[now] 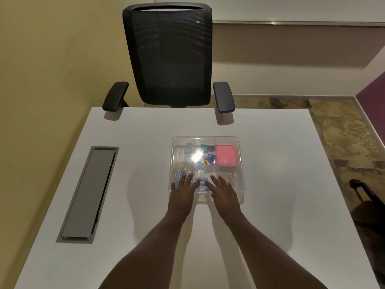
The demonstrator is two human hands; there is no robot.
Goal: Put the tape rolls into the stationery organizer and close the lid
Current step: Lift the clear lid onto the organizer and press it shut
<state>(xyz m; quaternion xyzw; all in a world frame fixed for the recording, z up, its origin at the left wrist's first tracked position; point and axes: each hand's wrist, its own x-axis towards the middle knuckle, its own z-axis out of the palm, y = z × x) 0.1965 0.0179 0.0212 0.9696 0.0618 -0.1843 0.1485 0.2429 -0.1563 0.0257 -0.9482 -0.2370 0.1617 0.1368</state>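
As both palms lie flat, fingers spread, on the clear plastic lid (208, 142) of the compartmented stationery organizer (241, 197), closing appears under way. The left hand (183, 195) and right hand (224, 193) grasp nothing. Firm downward pressure likely comes next.

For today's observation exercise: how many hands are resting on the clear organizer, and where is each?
2. The left hand lies flat on the lid of the clear organizer at its near-left part; the right hand lies flat at its near-middle. None appear hidden.
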